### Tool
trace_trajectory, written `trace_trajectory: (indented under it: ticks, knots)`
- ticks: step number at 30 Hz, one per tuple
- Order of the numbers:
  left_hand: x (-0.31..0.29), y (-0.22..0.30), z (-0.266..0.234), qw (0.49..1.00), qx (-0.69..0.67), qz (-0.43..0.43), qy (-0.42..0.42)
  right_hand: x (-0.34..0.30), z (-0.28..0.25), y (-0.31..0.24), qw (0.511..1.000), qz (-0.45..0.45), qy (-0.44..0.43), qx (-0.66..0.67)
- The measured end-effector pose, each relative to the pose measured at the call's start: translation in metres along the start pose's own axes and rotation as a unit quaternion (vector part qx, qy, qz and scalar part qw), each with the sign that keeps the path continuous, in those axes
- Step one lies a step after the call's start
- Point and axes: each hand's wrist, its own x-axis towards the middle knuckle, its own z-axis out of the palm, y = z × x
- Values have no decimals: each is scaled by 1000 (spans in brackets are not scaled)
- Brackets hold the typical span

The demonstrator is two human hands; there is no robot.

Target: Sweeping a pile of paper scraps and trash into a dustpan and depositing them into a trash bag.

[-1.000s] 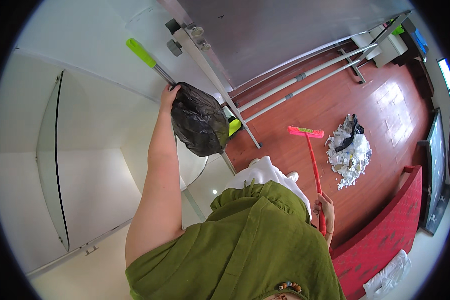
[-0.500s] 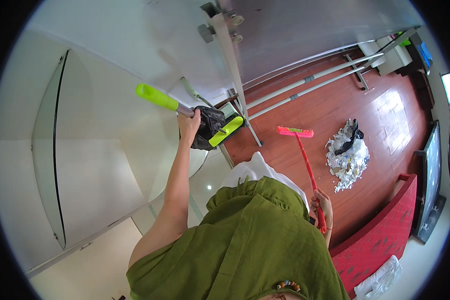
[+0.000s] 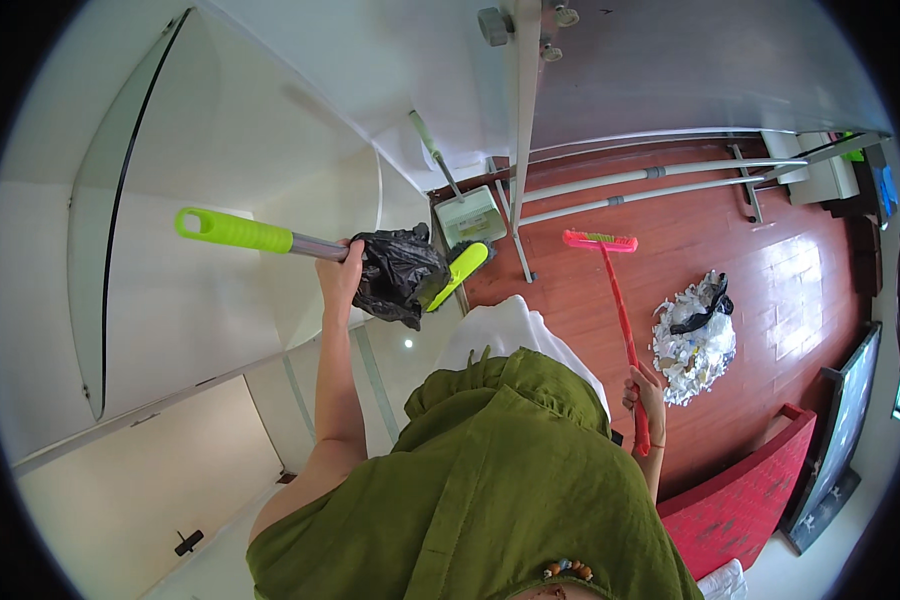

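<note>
Wrapped round the grey pole of a green broom (image 3: 232, 232), my left hand (image 3: 340, 278) also has a crumpled black plastic bag (image 3: 400, 278) bunched against it. The bag covers the lower pole, and the bright green broom head (image 3: 461, 271) shows past it. My right hand (image 3: 647, 396) is closed on the red handle of a long scrubbing brush (image 3: 617, 300), whose pink head with yellowish-green bristles points away from me. A heap of white paper scraps (image 3: 692, 355) lies on the wooden floor beyond my right hand, with a black plastic piece (image 3: 708, 308) on top.
A pale dustpan (image 3: 469, 216) with an upright handle stands by the wall. Past it run the metal rails (image 3: 650, 174) of a wheeled board stand. A red bench-like piece (image 3: 740, 480) is at the lower right, and a glass panel (image 3: 120, 220) at the left.
My left hand has shifted left with the broom and bag, and the broom lies more level in view. The dustpan now shows more fully. My right hand still holds the red brush.
</note>
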Motion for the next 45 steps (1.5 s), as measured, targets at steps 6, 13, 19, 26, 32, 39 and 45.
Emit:
trace_trajectory:
  ticks: [6, 13, 19, 26, 32, 39, 45]
  knots:
    - [-8, -49, -27, 998, 22, -15, 54, 7, -10, 0, 999, 6, -33, -10]
    - [13, -96, -63, 990, 3, -116, 86, 8, -17, 6, 999, 29, -38, 2]
    - [32, -173, -61, 980, 12, -190, 65, 7, -20, 13, 999, 43, -31, 10]
    - [14, -221, -53, 971, 50, -170, 163, 7, -25, 30, 998, 37, -46, -6]
    - [-14, -240, -65, 943, 167, -233, 168, 15, -29, 29, 998, 40, -53, -13]
    - [-48, -185, -58, 889, 408, -166, -124, 13, -26, 27, 998, 36, -42, -28]
    - [-60, -146, -27, 868, 222, -164, -413, 14, -27, 30, 998, 36, -50, -12]
